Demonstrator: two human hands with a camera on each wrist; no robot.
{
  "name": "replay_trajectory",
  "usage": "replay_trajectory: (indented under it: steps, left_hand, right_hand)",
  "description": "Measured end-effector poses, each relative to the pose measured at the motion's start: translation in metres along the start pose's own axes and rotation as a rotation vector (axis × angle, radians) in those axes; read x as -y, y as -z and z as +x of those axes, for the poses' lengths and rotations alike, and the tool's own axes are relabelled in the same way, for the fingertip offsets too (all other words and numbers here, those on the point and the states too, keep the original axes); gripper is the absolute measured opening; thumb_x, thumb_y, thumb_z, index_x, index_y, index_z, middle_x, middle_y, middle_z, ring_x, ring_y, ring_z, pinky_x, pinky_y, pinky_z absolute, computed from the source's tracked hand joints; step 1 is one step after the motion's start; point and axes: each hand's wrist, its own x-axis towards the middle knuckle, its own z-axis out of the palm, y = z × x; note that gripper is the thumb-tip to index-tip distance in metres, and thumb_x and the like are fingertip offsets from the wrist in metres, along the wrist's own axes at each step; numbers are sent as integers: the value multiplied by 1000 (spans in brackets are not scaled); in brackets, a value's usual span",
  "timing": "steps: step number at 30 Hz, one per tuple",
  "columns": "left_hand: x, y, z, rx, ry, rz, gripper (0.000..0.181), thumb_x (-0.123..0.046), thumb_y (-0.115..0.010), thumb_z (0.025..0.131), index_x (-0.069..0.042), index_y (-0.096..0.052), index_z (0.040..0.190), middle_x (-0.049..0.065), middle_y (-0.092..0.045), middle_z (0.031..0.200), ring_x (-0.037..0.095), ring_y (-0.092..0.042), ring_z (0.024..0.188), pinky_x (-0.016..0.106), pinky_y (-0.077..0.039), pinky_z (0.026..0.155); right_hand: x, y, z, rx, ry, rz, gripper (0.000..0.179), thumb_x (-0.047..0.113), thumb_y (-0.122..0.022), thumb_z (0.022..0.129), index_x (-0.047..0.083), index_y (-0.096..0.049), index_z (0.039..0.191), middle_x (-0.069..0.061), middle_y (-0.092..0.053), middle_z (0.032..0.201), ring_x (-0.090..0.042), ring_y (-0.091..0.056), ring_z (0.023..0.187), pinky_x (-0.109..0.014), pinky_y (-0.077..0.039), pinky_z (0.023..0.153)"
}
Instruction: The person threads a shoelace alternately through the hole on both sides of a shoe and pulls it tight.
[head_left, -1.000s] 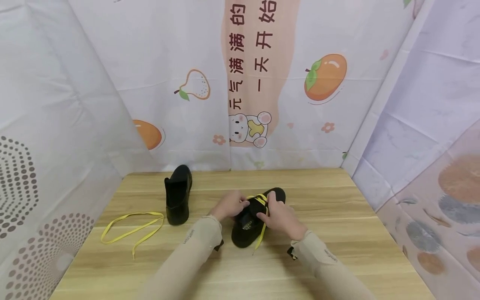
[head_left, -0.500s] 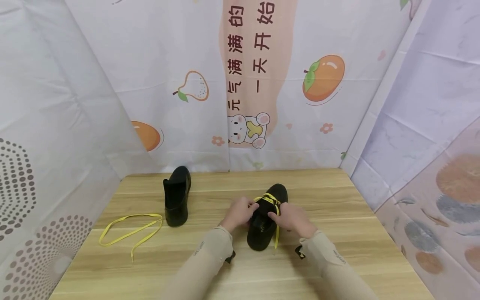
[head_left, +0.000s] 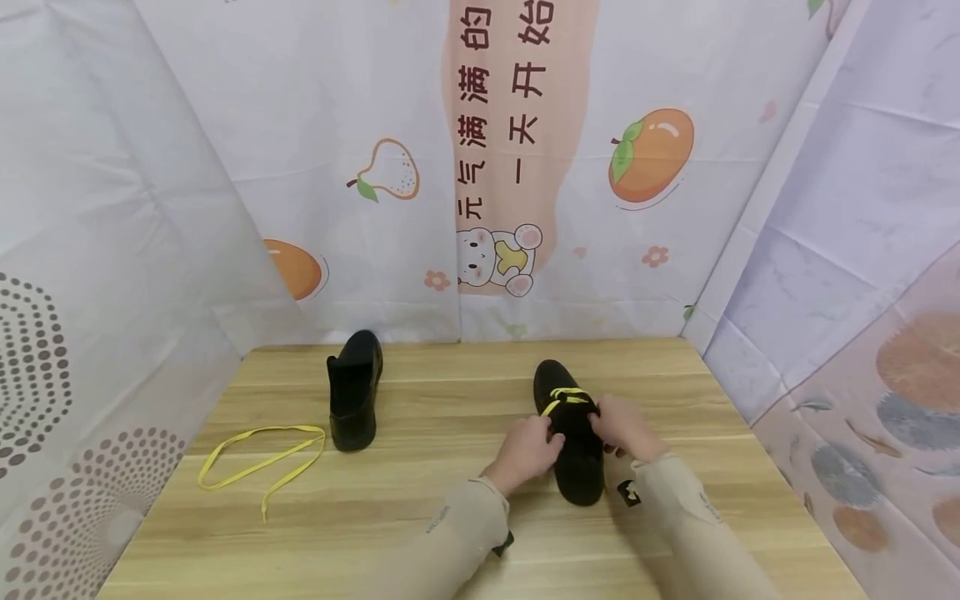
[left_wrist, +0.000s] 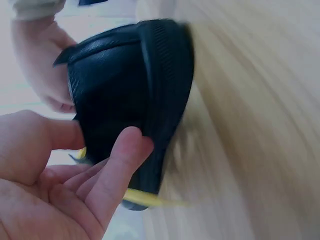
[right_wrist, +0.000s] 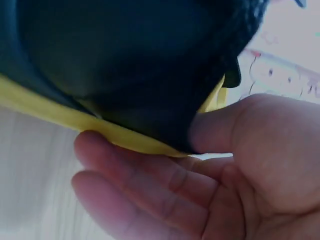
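A black leather shoe (head_left: pixel 582 475), toe pointing to the back, sits to the right of the table's middle. A yellow shoelace (head_left: pixel 566 393) crosses its front part. The left hand (head_left: pixel 523 454) grips the edge of the shoe's opening on its left side; in the left wrist view, its thumb is at that edge and its fingers lie along the black side (left_wrist: pixel 110 95). On the other side, the right hand (head_left: pixel 626 427) pinches the upper's edge between thumb and fingers. A yellow lace strand (right_wrist: pixel 120 134) runs over those fingers in the right wrist view.
The other black shoe (head_left: pixel 352 427) stands at the back left, without a visible lace. A second yellow shoelace (head_left: pixel 300 428) lies in a loop on the wooden table (head_left: pixel 420 517) near its left edge. Printed cloth (head_left: pixel 360 250) hangs behind the table.
Both hands have moved right with the shoe. Its toe has swung from pointing right-back to pointing slightly left-back. The loose lace and other shoe have stayed put.
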Motion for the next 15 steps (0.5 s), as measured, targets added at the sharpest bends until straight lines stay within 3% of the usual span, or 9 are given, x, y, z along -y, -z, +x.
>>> replay_trajectory:
  steps: [4, 8, 11, 15]
  left_hand:
    - [-14, -21, 14, -67, 8, 23, 15, -12, -60, 97, 0, -68, 90, 5, -60, 69, 16, -52, 58, 29, -45, 55]
    - [-24, -41, 29, -138, -12, 10, 14, -8, -60, 95, -4, -64, 83, 2, -56, 66, 16, -49, 58, 29, -46, 57]
    - [-33, -50, 40, -123, -8, -12, 14, -9, -59, 96, -6, -63, 83, -2, -50, 64, 15, -48, 57, 27, -44, 57]
    - [-43, -57, 56, -95, 27, 11, 17, -12, -57, 100, -7, -64, 85, -2, -49, 64, 14, -49, 58, 27, -46, 60]
  right_hand:
    - [-20, 11, 6, -11, -8, 42, 21, 4, -49, 99, -3, -59, 82, -14, -60, 62, -29, -65, 48, -38, -54, 43]
    - [-42, 21, 13, 2, -50, 157, 19, 2, -43, 99, -11, -56, 95, -19, -61, 74, -32, -67, 53, -42, -57, 48]
    - [-58, 30, 18, 2, -97, 193, 20, 1, -40, 98, -14, -52, 100, -22, -60, 78, -34, -68, 55, -44, -58, 50]
    - [-71, 39, 28, -18, -109, 162, 19, 1, -40, 97, -12, -53, 90, -24, -61, 73, -34, -68, 53, -40, -57, 49]
